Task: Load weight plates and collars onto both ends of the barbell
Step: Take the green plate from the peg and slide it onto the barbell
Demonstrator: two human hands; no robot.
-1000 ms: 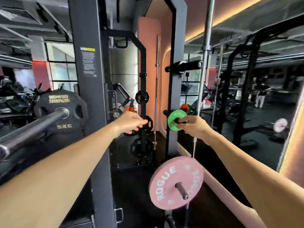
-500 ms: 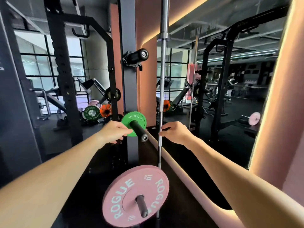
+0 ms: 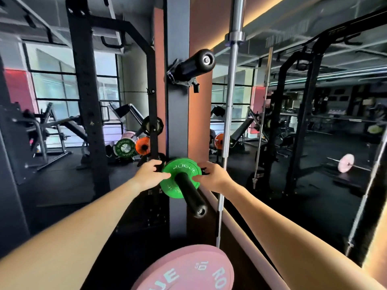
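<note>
A small green Rogue plate (image 3: 178,170) hangs on a black storage peg (image 3: 189,193) that juts from the grey rack post (image 3: 178,114). My left hand (image 3: 149,174) grips the plate's left edge and my right hand (image 3: 212,175) grips its right edge. Black clip-like parts show behind both hands; I cannot tell what they are. Below, a pink Rogue 10 plate (image 3: 184,268) fills the bottom of the view. The barbell from the earlier view is out of sight.
A chrome bar (image 3: 229,114) stands upright just right of the post. A second empty black peg (image 3: 191,65) sticks out higher up. A mirror wall on the right reflects racks. Green and orange plates (image 3: 130,146) sit on a machine behind.
I have moved in closer to the post. Both hands have closed onto the green plate's edges; before, the right hand was off to the side by the chrome bar.
</note>
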